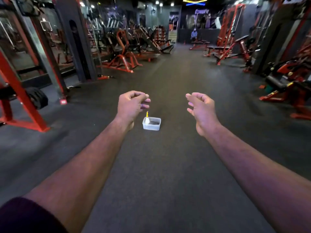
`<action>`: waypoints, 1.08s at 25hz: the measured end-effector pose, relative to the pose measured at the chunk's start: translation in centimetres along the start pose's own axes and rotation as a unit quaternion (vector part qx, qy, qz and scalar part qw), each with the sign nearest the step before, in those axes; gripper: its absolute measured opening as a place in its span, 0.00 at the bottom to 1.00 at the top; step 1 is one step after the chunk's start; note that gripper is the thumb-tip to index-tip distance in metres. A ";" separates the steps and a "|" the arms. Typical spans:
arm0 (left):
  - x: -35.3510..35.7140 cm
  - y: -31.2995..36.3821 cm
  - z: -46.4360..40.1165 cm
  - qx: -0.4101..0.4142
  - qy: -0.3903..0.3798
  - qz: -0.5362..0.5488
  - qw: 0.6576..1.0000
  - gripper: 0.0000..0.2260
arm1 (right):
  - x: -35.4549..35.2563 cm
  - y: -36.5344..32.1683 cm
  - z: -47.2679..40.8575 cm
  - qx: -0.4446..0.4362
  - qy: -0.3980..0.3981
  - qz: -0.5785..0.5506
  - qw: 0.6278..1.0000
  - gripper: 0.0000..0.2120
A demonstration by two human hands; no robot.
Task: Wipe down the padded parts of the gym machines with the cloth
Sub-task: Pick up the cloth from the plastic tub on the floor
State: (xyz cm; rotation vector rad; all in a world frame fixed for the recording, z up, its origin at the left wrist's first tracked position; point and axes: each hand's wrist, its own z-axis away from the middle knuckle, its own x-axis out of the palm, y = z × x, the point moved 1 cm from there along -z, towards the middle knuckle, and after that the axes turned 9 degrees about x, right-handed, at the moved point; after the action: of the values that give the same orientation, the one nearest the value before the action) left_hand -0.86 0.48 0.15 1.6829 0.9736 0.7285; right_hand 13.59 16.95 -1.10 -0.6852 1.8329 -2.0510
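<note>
both hands, left hand (132, 106) and right hand (201, 109), hang loosely curled, empty, above the floor tub (151, 123).

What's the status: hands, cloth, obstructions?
Left hand and right hand open, empty. Cloth not identifiable; plastic tub on floor ahead. Path clear.

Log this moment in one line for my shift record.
stage: before wiping | left hand: empty | right hand: empty | tub: on floor, bottle inside
</note>
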 end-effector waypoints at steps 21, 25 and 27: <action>12.5 -36.8 -49.5 -0.258 0.005 -0.082 0.963 0.02 | 15.7 18.0 -58.1 0.218 0.016 0.025 0.976 0.11; 15.6 -42.4 -59.3 -0.298 0.023 -0.080 0.951 0.04 | 19.0 19.9 -69.9 0.261 -0.018 0.069 0.963 0.12; 16.6 -46.1 -64.2 -0.318 0.017 -0.087 0.944 0.05 | 21.0 21.7 -76.0 0.273 -0.026 0.082 0.958 0.10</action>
State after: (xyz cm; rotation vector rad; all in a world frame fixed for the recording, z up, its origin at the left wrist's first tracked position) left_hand -58.07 52.07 -24.29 1.0109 0.7834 0.8438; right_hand -46.69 66.90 -24.71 -0.4101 1.1566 -2.2459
